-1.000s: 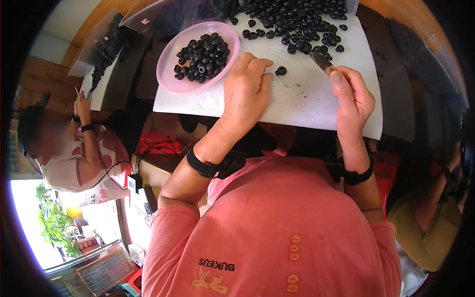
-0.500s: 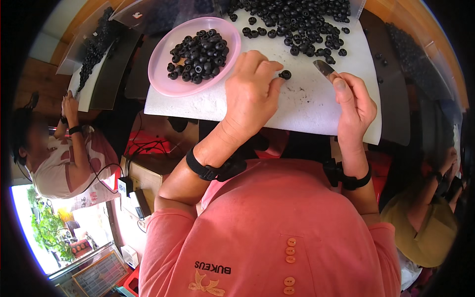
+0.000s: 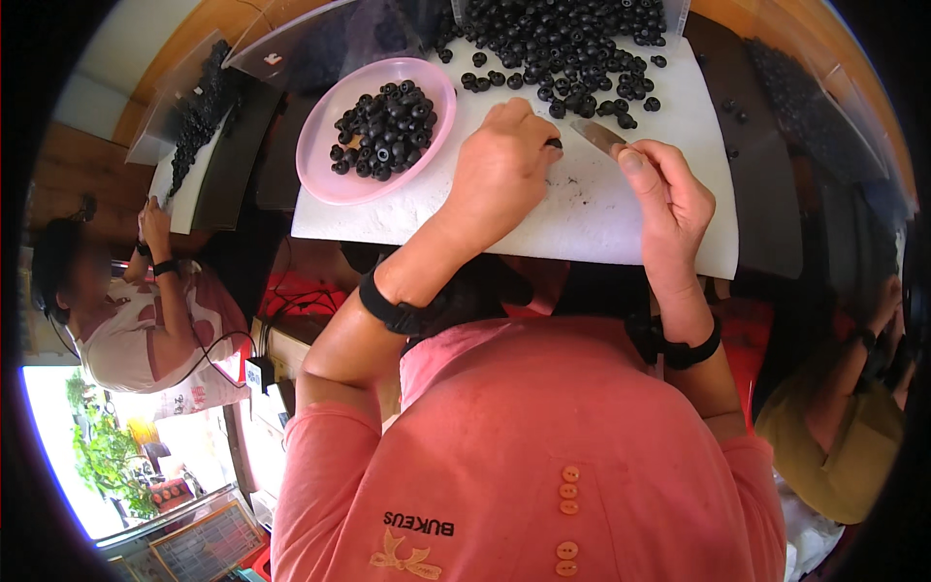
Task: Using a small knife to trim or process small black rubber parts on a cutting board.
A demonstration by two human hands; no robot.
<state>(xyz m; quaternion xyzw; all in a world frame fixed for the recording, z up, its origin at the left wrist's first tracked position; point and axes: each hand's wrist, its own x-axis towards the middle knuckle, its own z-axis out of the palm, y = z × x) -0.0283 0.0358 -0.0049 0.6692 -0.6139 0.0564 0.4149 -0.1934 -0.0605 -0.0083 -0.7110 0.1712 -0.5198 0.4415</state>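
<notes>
My left hand (image 3: 501, 170) is closed around a small round black part (image 3: 554, 143), mostly hidden by the fingers, above the white board (image 3: 456, 209). In my right hand (image 3: 671, 199) is a knife (image 3: 597, 136) with a short metal blade, gripped between thumb and fingers. Its blade points left toward the black part, with a gap between them. Left of my left hand a pink plate (image 3: 315, 170) holds a heap of black parts (image 3: 385, 131), round with a hole in the middle.
A large pile of the same black parts (image 3: 572, 48) spreads over the board's far side, by a clear plastic guard (image 3: 335, 39). Co-workers sit at left (image 3: 145, 320) and right (image 3: 824, 436). Dark cables (image 3: 281, 315) hang at the left below the board.
My left fingers have closed on the black part, which lay on the board beside the thumb. The knife has moved left, nearer to it. The whole view has shifted slightly.
</notes>
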